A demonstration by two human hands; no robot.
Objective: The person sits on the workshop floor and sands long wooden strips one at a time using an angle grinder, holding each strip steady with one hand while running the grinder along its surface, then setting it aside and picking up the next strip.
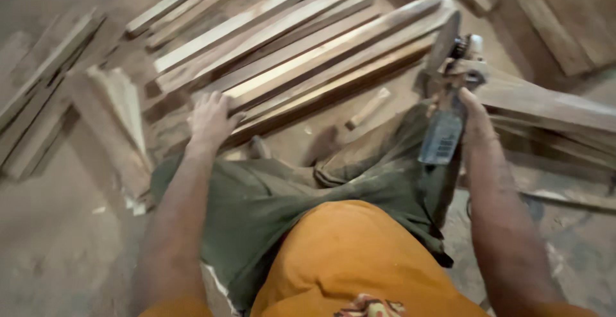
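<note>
I sit on a dusty floor in green trousers and an orange shirt. My left hand (210, 119) reaches forward with spread fingers and rests on the near end of a pile of long wooden slats (301, 60). My right hand (471, 108) grips an angle grinder (446, 92) with a bluish body; its disc points away from me toward the slats' far right end. The hand hides part of the tool's body.
More slats (38, 92) lie stacked at the left. A broken plank (119, 108) leans by my left knee. Larger boards (552, 105) lie to the right. A small wood offcut (367, 108) sits on the floor ahead. Sawdust covers the ground.
</note>
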